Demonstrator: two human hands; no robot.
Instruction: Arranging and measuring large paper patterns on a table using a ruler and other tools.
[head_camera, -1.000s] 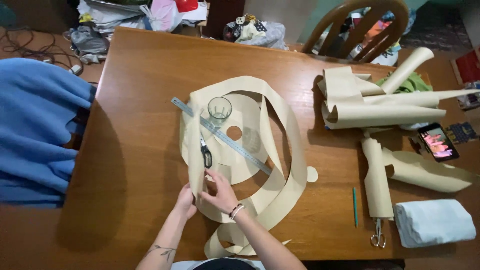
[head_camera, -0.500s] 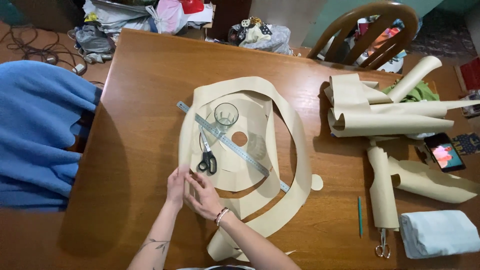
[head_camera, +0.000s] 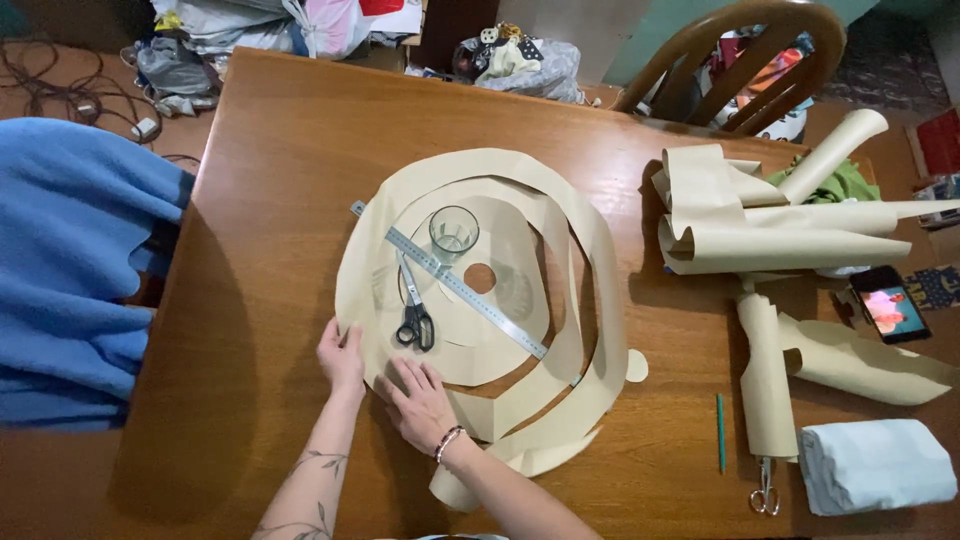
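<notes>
- I am seeing my left hand (head_camera: 343, 357) lying open, flat on the cream paper rings (head_camera: 560, 300) mid-counter (head_camera: 270, 150).
- My right hand (head_camera: 425, 402) is pressing open beside it, gripping nothing.
- Scissors (head_camera: 415, 322) are resting just above.

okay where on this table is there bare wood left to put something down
Bare wood runs along the far edge of the table, beyond the beige paper rings, and down the strip between the rings and the blue blanket. The rings hold a glass, ruler, scissors and both hands. The side with the paper rolls and phone is crowded.
</notes>
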